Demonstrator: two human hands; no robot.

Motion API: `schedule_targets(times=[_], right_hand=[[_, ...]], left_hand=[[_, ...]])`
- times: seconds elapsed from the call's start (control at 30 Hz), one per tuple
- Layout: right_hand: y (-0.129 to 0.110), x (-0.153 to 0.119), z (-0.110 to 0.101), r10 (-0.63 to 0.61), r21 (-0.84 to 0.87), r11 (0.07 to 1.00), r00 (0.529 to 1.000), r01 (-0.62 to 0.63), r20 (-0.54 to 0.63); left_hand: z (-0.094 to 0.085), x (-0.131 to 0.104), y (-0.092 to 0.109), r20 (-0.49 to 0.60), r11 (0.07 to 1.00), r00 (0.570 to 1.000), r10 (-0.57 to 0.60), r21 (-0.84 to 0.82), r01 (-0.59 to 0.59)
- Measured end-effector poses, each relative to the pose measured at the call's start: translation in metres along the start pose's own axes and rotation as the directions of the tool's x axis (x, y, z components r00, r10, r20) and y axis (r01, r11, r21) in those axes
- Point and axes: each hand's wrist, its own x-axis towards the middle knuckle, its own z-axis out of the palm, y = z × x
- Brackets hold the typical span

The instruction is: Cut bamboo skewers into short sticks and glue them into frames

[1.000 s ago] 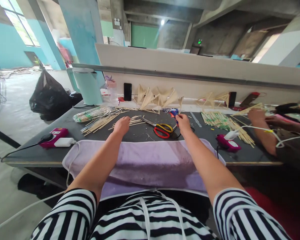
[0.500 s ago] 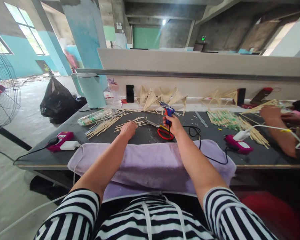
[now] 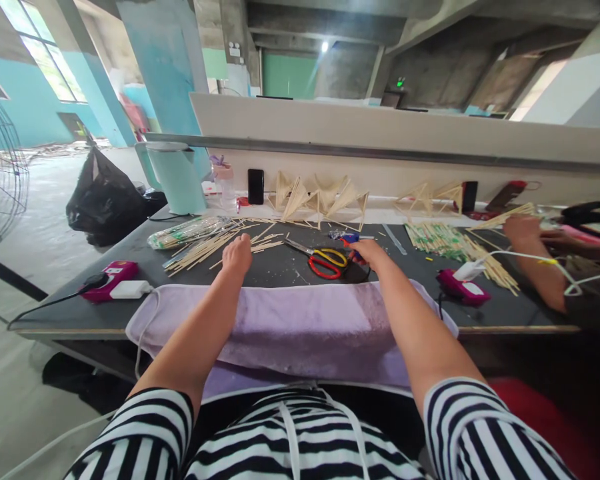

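My right hand (image 3: 368,253) is wrapped round the handle of a blue hot glue gun (image 3: 351,237), which is low over the black tabletop with its nozzle to the left. Just left of that hand lies a pair of scissors (image 3: 329,261) with red and yellow handles, blades pointing left. My left hand (image 3: 237,255) is closed above the loose thin wooden sticks (image 3: 205,248); whatever its fingers hold is hidden. Behind my hands stand stick frames (image 3: 325,200) with pale strands strung across them.
At the left are a mint-green jug (image 3: 176,180), a bag of sticks (image 3: 187,231) and a magenta power socket (image 3: 111,280). A phone (image 3: 255,187) leans at the back. On the right, another person's hand (image 3: 523,230) is near more sticks (image 3: 435,240). A purple cloth (image 3: 300,320) covers the front edge.
My right hand has lowered the glue gun to the right, turning its nozzle left. My left hand has lifted and moved left, its fingers now curled. The view has shifted slightly.
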Motion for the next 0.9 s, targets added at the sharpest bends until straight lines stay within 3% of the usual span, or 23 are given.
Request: schedule_targets(times=[0.23,0.33,0.4,0.43,0.5,0.57,0.6,0.7,0.77,0.83,0.9], right_hand=[[0.001,0.014,0.007,-0.057,-0.373,0.928,0.981,-0.016,-0.186],[-0.008,0.001,0.014,-0.249,-0.466,0.880,0.926,0.092,-0.285],[-0.017,-0.014,0.031,-0.486,-0.498,0.810,0.829,0.309,-0.277],[-0.023,-0.021,0.044,-0.553,-0.433,0.790,0.810,0.435,-0.195],[-0.033,-0.035,0.076,-0.569,-0.108,0.817,0.823,0.566,0.003],[-0.041,-0.043,0.105,-0.563,0.288,0.820,0.787,0.494,0.252],[-0.043,-0.044,0.117,-0.569,0.419,0.802,0.760,0.426,0.315],[-0.041,-0.040,0.133,-0.539,0.637,0.733,0.774,0.237,0.332],[-0.034,-0.034,0.129,-0.497,0.732,0.668,0.812,0.132,0.307],[-0.027,-0.028,0.121,-0.469,0.797,0.603,0.828,0.046,0.307],[-0.022,-0.026,0.113,-0.457,0.818,0.575,0.829,-0.001,0.322]], left_hand=[[-0.005,-0.010,0.014,-0.188,0.977,0.969,0.160,-0.108,-0.182],[-0.006,-0.012,0.018,-0.222,0.945,0.944,0.245,-0.163,-0.284],[-0.006,-0.015,0.021,-0.235,0.921,0.925,0.299,-0.184,-0.344],[-0.007,-0.016,0.023,-0.238,0.911,0.917,0.320,-0.187,-0.366],[-0.006,-0.018,0.028,-0.229,0.899,0.905,0.358,-0.177,-0.400],[-0.003,-0.021,0.033,-0.199,0.882,0.888,0.414,-0.155,-0.445],[-0.002,-0.021,0.034,-0.180,0.868,0.876,0.447,-0.149,-0.474],[0.004,-0.019,0.033,-0.202,0.816,0.844,0.497,-0.221,-0.533],[0.007,-0.014,0.029,-0.339,0.765,0.828,0.446,-0.335,-0.550],[0.009,-0.006,0.024,-0.505,0.698,0.806,0.309,-0.456,-0.553],[0.009,0.002,0.018,-0.584,0.601,0.806,0.097,-0.611,-0.516]])
